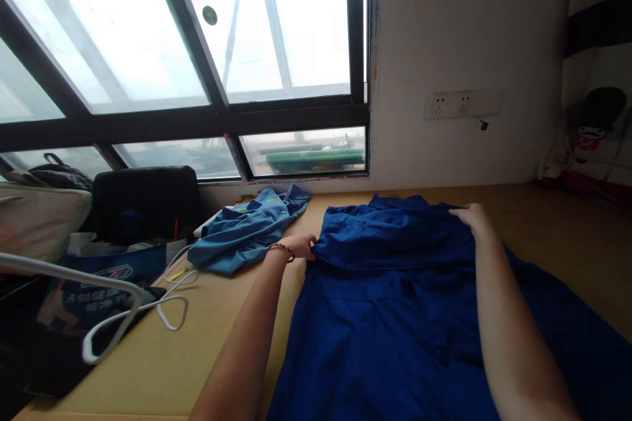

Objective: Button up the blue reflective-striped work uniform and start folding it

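A dark blue garment [385, 316], perhaps a work jacket or coverall, lies spread over the wooden surface, its far part bunched in a fold. My left hand [302, 247], with a beaded bracelet at the wrist, pinches the garment's left edge near that fold. On the far right edge my right hand [471, 216] grips the cloth between thumb and fingers. Beyond my left hand rests a crumpled lighter blue garment [251, 227], apart from the dark one.
The wooden surface [143, 368] runs up to a wall and a window. A white cable [172, 299] loops at its left side. Further left are a black chair-like shape [148, 200] and a printed blue bag [108, 283]. Wall sockets [451, 105] sit at the back right.
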Demonstrator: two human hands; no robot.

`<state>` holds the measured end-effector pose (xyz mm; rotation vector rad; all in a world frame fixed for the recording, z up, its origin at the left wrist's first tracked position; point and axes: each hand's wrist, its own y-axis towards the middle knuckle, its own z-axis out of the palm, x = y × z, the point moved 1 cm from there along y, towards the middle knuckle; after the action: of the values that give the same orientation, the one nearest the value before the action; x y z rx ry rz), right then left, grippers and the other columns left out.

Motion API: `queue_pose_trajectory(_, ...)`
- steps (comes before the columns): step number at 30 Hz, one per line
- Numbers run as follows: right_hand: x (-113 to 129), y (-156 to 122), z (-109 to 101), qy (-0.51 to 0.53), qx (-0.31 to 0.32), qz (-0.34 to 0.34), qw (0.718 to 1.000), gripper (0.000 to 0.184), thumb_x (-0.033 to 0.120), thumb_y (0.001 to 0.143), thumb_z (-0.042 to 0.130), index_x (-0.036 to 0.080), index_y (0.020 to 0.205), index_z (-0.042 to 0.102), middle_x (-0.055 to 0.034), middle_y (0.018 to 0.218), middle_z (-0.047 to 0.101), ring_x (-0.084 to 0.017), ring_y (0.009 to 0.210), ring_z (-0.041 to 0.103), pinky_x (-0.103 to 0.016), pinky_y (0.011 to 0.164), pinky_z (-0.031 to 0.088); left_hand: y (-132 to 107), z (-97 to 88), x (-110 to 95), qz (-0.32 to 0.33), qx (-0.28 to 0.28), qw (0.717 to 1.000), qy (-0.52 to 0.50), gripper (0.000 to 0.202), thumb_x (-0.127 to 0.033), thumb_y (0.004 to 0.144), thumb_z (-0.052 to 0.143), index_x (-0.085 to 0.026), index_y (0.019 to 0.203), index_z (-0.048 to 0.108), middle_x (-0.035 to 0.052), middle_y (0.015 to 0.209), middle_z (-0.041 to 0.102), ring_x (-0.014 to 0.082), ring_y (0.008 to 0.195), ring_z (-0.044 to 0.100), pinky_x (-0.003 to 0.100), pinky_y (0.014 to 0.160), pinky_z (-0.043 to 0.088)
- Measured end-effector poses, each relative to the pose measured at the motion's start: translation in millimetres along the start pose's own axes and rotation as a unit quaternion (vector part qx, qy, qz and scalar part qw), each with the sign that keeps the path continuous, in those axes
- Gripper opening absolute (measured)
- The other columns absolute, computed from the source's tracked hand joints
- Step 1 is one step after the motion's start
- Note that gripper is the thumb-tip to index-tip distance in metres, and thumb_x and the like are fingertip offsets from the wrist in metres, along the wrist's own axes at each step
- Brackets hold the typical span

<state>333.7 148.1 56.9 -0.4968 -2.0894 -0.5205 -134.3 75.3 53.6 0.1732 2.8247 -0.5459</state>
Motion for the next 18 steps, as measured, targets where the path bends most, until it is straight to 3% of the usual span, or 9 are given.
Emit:
queue_pose_trajectory(2,-11,-1,8,-0.081,0.052,0.050,0.994,0.047,0.032,0.049,0.075,0.017,0.090,0.058,-0.0145,0.088,0.061,-0.036,0.094,0.054,-0.047,0.076,0.046,1,-4.2,-3,0.042,-0.077,0.996,-0.010,0.038,-0.012,0.063,0.054,-0.018,0.101,0.057,0.0060,0.102,0.060,0.0162,0.084,0.058,0.020,0.066,0.044)
queue_pose_trajectory(5,-25,2,12,-0.179,0.106,0.092,0.974,0.043,0.031,0.046,0.077,0.018,0.084,0.062,-0.0137,0.081,0.062,-0.037,0.088,0.057,-0.049,0.070,0.047,14,-9.1,-12,0.094,-0.175,0.978,-0.066,0.045,-0.003,0.065,0.041,-0.017,0.106,0.054,0.0060,0.099,0.061,0.0142,0.080,0.059,0.020,0.066,0.044)
queue_pose_trajectory(9,-34,9,8,-0.189,0.074,0.107,0.973,0.036,0.027,0.049,0.075,0.016,0.082,0.064,-0.0155,0.080,0.062,-0.036,0.086,0.058,-0.048,0.070,0.047,52,-11.0,-31,0.106,-0.264,0.956,-0.073,0.051,-0.005,0.073,0.038,-0.020,0.121,0.044,0.0061,0.107,0.058,0.0159,0.092,0.056,0.023,0.075,0.043)
queue_pose_trajectory(12,-35,15,3,-0.174,0.023,0.107,0.979,0.030,0.025,0.057,0.069,0.015,0.086,0.065,-0.0177,0.085,0.061,-0.034,0.088,0.057,-0.045,0.072,0.047,82,-7.0,-43,0.104,-0.252,0.962,0.017,0.044,-0.018,0.078,0.046,-0.024,0.121,0.043,0.0053,0.117,0.052,0.0172,0.102,0.051,0.023,0.082,0.040)
queue_pose_trajectory(15,-33,20,-9,-0.171,-0.011,0.105,0.980,0.030,0.026,0.066,0.061,0.015,0.095,0.064,-0.0182,0.091,0.060,-0.032,0.091,0.056,-0.043,0.073,0.047,103,-2.6,-48,0.049,-0.216,0.973,0.070,0.028,-0.028,0.078,0.048,-0.023,0.105,0.055,0.0072,0.102,0.057,0.0198,0.088,0.057,0.027,0.074,0.043)
queue_pose_trajectory(18,-29,23,-25,-0.163,-0.081,0.105,0.978,0.034,0.031,0.074,0.052,0.018,0.105,0.061,-0.0174,0.097,0.059,-0.033,0.092,0.055,-0.044,0.071,0.046,114,-3.2,-50,-0.008,-0.252,0.965,0.073,0.027,-0.030,0.083,0.038,-0.018,0.098,0.057,0.0113,0.097,0.054,0.0226,0.086,0.056,0.031,0.072,0.042)
